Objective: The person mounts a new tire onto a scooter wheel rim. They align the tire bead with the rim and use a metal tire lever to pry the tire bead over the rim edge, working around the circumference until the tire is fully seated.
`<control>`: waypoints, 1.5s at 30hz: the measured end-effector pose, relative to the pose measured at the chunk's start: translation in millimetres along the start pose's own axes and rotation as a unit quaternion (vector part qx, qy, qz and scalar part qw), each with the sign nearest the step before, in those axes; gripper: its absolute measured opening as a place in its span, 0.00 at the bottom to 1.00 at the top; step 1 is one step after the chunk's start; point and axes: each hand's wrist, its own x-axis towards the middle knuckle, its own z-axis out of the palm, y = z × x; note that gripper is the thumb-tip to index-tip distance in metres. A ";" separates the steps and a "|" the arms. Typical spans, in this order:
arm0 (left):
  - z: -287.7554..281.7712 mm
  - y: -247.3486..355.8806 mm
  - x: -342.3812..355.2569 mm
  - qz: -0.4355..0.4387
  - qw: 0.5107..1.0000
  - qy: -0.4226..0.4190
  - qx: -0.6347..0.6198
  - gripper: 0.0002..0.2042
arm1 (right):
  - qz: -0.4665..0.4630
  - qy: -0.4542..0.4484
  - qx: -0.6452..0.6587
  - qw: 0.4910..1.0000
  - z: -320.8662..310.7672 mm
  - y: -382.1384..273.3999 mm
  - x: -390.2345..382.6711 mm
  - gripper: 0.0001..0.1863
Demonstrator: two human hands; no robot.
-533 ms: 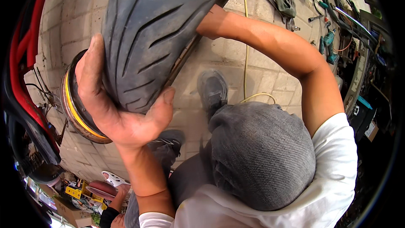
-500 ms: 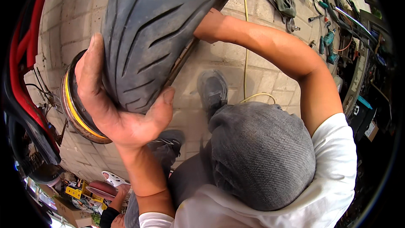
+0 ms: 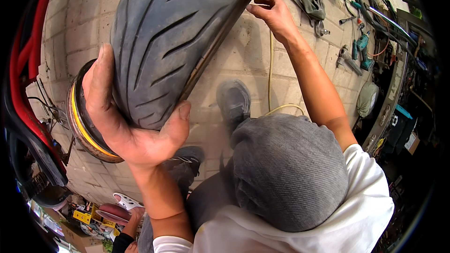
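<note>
A worn dark grey tyre [image 3: 173, 42] with slanted tread grooves is held up in front of me. My left hand [image 3: 131, 131] grips its lower end, thumb on the right side and fingers wrapped over the tread on the left. My right hand [image 3: 272, 14] is at the tyre's upper right edge, beside the bead, with its fingers loosely curled and nothing in them. Behind my left hand lies a round wheel [image 3: 79, 122] with a yellow band.
Paved brick ground lies below. Hand tools [image 3: 351, 51], a grey glove [image 3: 309, 0] and a yellow cable [image 3: 270, 75] are scattered at the upper right. A red scooter body [image 3: 28, 56] curves along the left. My grey-trousered knee [image 3: 290, 173] and grey shoe [image 3: 234, 100] are below; another person's sandalled foot [image 3: 124, 201] is at bottom left.
My right hand has come out from behind the tyre and now shows at its upper right edge. The tyre and my left hand have hardly shifted.
</note>
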 end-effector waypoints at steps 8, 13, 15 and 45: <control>-3.4 8.5 -6.1 0.004 1.000 0.027 0.005 0.50 | -0.138 0.113 0.017 0.984 22.5 -29.1 34.2 0.24; -14.4 17.6 1.8 -0.025 0.997 0.064 0.021 0.54 | -0.338 0.226 -0.140 0.903 -17.3 -179.2 17.8 0.31; -7.3 12.8 15.0 -0.027 0.998 0.049 -0.028 0.54 | -0.442 0.272 -0.248 0.818 -10.6 -183.7 8.6 0.33; -3.9 -29.5 -13.6 -0.041 0.997 0.061 0.006 0.54 | -0.327 -0.439 -0.478 0.686 138.3 -28.1 -33.7 0.11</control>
